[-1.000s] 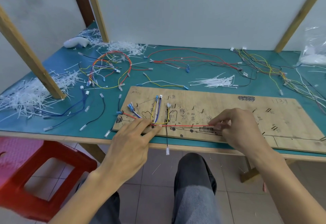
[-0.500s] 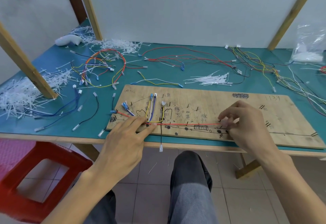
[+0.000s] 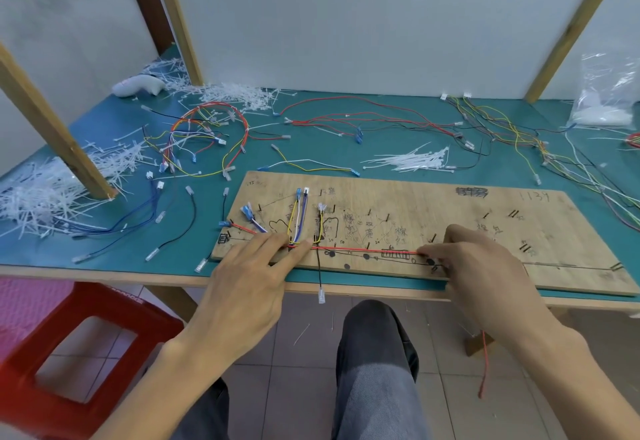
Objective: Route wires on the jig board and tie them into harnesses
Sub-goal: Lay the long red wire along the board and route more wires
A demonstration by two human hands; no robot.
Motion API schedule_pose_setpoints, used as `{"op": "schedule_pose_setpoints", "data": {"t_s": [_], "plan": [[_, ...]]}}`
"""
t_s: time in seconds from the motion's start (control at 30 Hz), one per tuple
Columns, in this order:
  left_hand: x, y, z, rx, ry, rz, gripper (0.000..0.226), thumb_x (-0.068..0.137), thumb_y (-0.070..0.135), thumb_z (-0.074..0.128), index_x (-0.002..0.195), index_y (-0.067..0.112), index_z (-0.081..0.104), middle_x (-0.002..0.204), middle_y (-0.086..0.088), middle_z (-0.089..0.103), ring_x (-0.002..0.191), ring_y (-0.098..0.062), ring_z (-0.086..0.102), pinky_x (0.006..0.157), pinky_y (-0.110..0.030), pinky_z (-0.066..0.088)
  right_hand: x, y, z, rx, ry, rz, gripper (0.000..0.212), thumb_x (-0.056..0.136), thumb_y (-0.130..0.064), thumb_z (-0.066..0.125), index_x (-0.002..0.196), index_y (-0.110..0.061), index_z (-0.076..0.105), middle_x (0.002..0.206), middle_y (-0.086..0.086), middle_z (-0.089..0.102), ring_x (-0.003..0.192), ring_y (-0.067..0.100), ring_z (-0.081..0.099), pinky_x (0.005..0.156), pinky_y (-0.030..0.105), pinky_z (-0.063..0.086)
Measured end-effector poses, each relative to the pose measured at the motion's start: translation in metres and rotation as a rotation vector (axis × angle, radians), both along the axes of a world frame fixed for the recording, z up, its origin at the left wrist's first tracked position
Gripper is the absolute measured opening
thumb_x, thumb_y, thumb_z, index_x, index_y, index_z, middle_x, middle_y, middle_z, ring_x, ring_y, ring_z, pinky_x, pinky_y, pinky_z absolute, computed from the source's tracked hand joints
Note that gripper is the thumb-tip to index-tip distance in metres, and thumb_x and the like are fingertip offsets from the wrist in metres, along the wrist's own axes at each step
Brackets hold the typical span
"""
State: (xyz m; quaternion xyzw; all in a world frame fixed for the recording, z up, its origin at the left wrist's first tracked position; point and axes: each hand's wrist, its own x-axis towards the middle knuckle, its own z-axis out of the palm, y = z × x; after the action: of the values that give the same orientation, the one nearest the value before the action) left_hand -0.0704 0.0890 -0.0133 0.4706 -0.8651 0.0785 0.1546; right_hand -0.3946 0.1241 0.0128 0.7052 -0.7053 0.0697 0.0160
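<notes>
The left hand (image 3: 249,287) lies flat, straight fingers pinning the red wire (image 3: 360,249) to the board (image 3: 433,204) (an anchor, probably); the right hand (image 3: 485,273) pinches it further along, so it runs taut.

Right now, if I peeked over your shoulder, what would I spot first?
A red wire stretched tight along the near edge of the wooden jig board, pressed by the left hand and pinched by the right hand. Behind the board, loose colourful wires sprawl over the teal table, and a bright red stool stands at lower left.
</notes>
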Motion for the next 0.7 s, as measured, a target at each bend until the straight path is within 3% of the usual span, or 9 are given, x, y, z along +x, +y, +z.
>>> {"op": "schedule_pose_setpoints", "data": {"t_s": [0.13,0.23,0.37,0.43,0.5,0.6,0.7], "plan": [[-0.001,0.001,0.002,0.014,-0.017,0.015,0.068,0.077,0.006,0.082,0.142,0.019,0.067,0.129,-0.007,0.068,0.119,-0.029,0.066,0.093,-0.047,0.059,0.011,0.019,-0.003,-0.011,0.089,-0.006,0.054,0.084,-0.005,0.059,0.132,-0.025,0.070,0.097,-0.004,0.042,0.093,0.021,0.045,0.058,0.038,0.050],[-0.002,0.002,0.001,0.087,0.037,0.009,0.063,0.087,0.010,0.074,0.148,0.021,0.061,0.134,-0.003,0.062,0.126,-0.026,0.058,0.102,-0.046,0.054,0.020,0.025,-0.003,0.026,0.188,-0.044,0.059,0.085,-0.011,0.058,0.142,-0.024,0.062,0.115,0.000,0.051,0.105,0.025,0.049,0.073,0.040,0.052],[-0.001,0.001,-0.001,0.219,0.175,0.020,0.058,0.099,0.017,0.060,0.155,0.029,0.052,0.132,0.009,0.047,0.131,-0.017,0.039,0.106,-0.038,0.048,0.018,0.028,-0.005,0.011,0.172,-0.040,0.066,0.073,-0.002,0.066,0.137,-0.018,0.068,0.109,0.003,0.056,0.098,0.028,0.053,0.069,0.044,0.053],[0.000,-0.001,0.001,0.271,0.236,0.011,0.057,0.101,0.017,0.057,0.155,0.033,0.049,0.128,0.015,0.044,0.130,-0.010,0.032,0.107,-0.026,0.042,0.008,0.026,-0.004,0.028,0.092,-0.049,0.068,0.077,-0.005,0.069,0.140,-0.030,0.064,0.107,-0.006,0.053,0.100,0.021,0.052,0.068,0.038,0.054],[0.002,-0.006,0.007,0.300,0.310,0.010,0.056,0.101,0.012,0.055,0.152,0.036,0.050,0.121,0.020,0.047,0.126,-0.005,0.032,0.102,-0.013,0.034,-0.003,0.016,0.000,0.027,-0.092,-0.114,0.056,0.086,-0.009,0.063,0.134,-0.039,0.065,0.101,-0.015,0.052,0.099,0.014,0.053,0.068,0.036,0.054],[0.002,-0.022,0.023,0.288,0.376,0.023,0.043,0.098,0.008,0.050,0.132,0.035,0.050,0.104,0.027,0.049,0.112,-0.004,0.040,0.086,-0.014,0.037,-0.014,-0.009,0.004,-0.116,-0.277,-0.155,0.029,0.090,-0.011,0.064,0.104,-0.035,0.072,0.096,-0.014,0.059,0.095,0.016,0.058,0.074,0.036,0.047],[-0.012,-0.066,0.041,0.275,0.391,0.014,0.024,0.097,0.008,0.050,0.108,0.027,0.059,0.092,0.023,0.050,0.092,0.003,0.049,0.080,-0.017,0.040,-0.012,-0.046,0.005,-0.228,-0.477,-0.129,0.021,0.089,-0.012,0.069,0.091,-0.033,0.071,0.085,-0.015,0.065,0.080,0.009,0.058,0.073,0.034,0.044]]}}
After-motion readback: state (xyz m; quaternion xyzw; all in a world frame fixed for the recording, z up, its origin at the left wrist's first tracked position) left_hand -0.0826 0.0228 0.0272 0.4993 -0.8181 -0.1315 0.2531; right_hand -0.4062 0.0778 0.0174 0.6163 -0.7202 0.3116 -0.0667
